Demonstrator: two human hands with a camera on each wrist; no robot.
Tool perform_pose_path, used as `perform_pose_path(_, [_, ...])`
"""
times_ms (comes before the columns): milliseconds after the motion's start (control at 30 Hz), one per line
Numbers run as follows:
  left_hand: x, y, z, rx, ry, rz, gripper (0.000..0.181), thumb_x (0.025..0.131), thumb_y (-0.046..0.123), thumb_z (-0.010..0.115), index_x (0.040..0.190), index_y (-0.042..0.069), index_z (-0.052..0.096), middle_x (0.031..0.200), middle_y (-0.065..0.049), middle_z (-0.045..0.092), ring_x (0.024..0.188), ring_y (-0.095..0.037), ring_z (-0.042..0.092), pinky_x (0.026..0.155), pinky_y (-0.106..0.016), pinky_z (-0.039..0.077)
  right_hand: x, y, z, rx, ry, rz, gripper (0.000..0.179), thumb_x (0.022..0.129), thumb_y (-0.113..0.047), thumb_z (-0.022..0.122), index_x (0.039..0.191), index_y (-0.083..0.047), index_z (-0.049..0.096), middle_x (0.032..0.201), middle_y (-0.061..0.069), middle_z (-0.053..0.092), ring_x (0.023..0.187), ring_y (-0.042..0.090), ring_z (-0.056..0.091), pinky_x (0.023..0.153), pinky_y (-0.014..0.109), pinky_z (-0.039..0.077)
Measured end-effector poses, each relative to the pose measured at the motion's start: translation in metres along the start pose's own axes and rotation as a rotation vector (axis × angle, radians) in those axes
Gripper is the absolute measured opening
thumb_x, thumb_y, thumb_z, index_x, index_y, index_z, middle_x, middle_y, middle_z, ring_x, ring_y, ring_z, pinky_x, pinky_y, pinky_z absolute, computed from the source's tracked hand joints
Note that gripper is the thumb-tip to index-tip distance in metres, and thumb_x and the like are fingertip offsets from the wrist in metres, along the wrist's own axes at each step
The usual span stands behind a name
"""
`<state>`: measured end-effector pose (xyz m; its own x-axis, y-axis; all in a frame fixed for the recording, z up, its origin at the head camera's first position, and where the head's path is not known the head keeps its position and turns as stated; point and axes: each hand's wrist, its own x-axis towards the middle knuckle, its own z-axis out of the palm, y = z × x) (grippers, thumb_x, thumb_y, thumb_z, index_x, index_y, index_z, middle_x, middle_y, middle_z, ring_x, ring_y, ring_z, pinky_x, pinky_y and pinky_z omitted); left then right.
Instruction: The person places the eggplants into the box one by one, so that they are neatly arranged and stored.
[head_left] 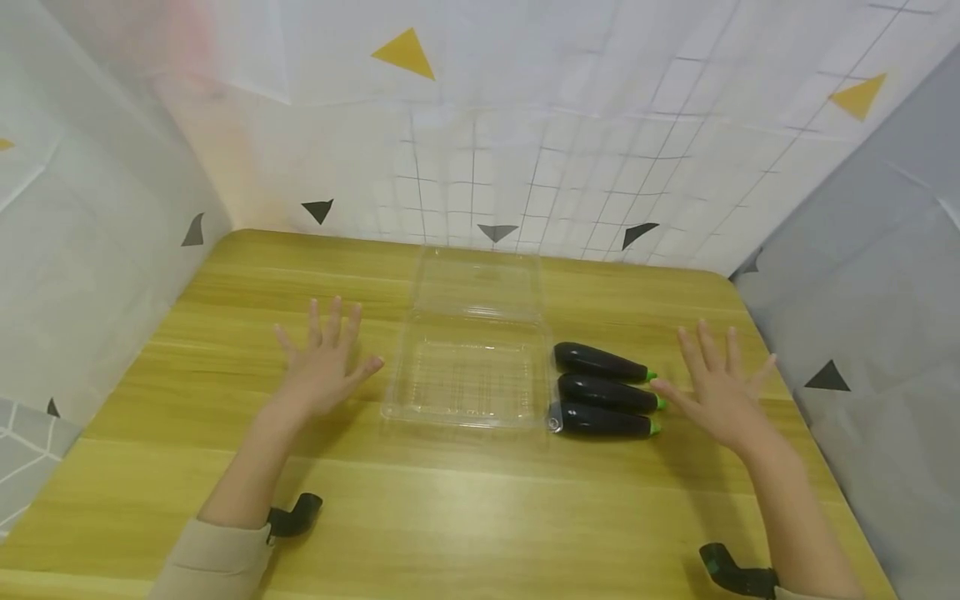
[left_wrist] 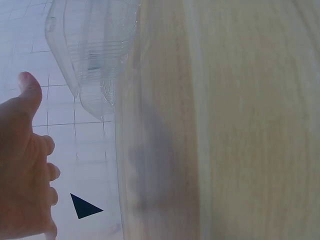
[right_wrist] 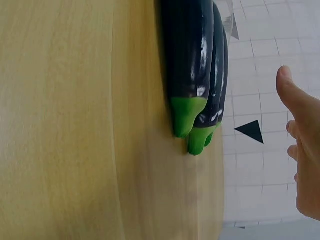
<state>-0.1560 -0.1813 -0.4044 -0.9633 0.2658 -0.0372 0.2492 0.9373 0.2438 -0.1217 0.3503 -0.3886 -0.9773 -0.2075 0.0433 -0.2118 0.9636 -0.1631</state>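
A clear plastic clamshell box (head_left: 472,421) lies on the table with its lid (head_left: 480,283) folded back toward the wall. Three dark eggplants (head_left: 600,361) with green stem ends are lined up along the box's right side, stems pointing right. My left hand (head_left: 318,371) is spread flat to the left of the box, palm down and holding nothing. On the other side, my right hand (head_left: 723,400) spreads its fingers just right of the green stems, also holding nothing. In the right wrist view the eggplants (right_wrist: 190,55) are apart from the right hand (right_wrist: 307,145).
The wooden table (head_left: 465,517) ends at a white patterned sheet (head_left: 480,167) behind it, with grey sheets at the left and right sides. Dark wrist mounts (head_left: 296,515) are worn on both forearms.
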Motion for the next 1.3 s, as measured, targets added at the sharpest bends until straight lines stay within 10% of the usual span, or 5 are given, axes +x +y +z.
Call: perform_pose_path(1300, [-0.006, 0.021, 0.016, -0.059, -0.062, 0.168, 0.098, 0.093, 0.06, 0.048, 0.154, 0.007, -0.007, 0.157, -0.009, -0.021, 0.144, -0.033, -0.015, 0.103, -0.073, -0.011, -0.004, -0.035, 0.008, 0.117, -0.003, -0.152, 0.102, 0.086, -0.051, 0.066, 0.156, -0.018, 0.0, 0.161, 0.013, -0.004, 0.144, 0.037, -0.012, 0.105, 0.067, -0.016])
